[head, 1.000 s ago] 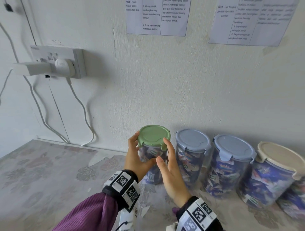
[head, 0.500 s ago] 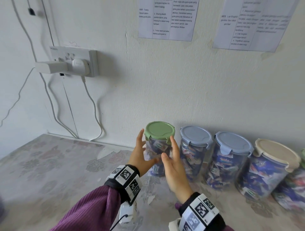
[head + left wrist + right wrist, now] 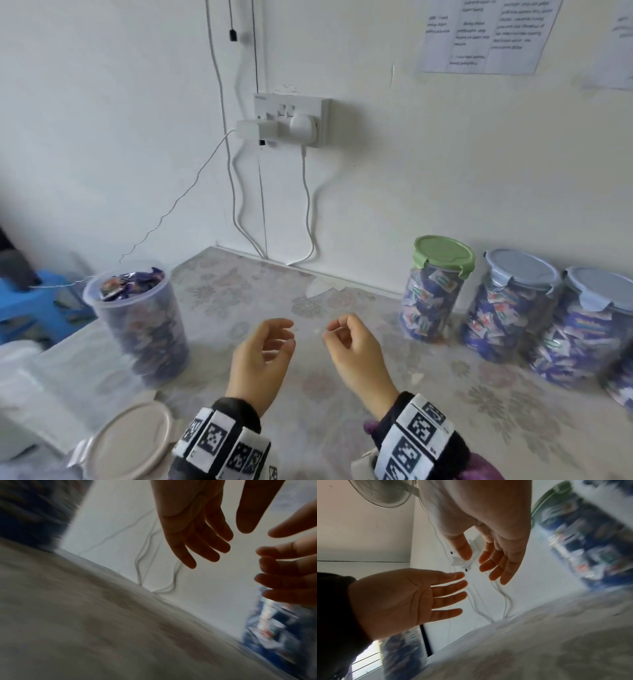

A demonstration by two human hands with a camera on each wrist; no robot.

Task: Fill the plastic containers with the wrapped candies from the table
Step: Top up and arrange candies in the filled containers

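My left hand (image 3: pixel 281 337) and right hand (image 3: pixel 337 330) hover side by side over the middle of the table, fingers loosely curled, holding nothing. The wrist views show the same: left hand (image 3: pixel 235 534) and right hand (image 3: pixel 476 558) are empty. A green-lidded container (image 3: pixel 435 287) full of wrapped candies stands by the wall, to the right of my right hand and apart from it. At the left stands an open container (image 3: pixel 137 315) heaped with purple wrapped candies. A beige lid (image 3: pixel 133 442) lies at the front left, near my left wrist.
Two blue-lidded containers (image 3: pixel 513 308) (image 3: pixel 589 335) full of candies line the wall to the right of the green-lidded one. A wall socket (image 3: pixel 291 120) with plugs and hanging cables sits above the table's back edge. A blue stool (image 3: pixel 27 308) stands beyond the left edge.
Both hands have let go of the green-lidded container and drawn back toward me. My head has turned left, bringing the open container and the beige lid into view.
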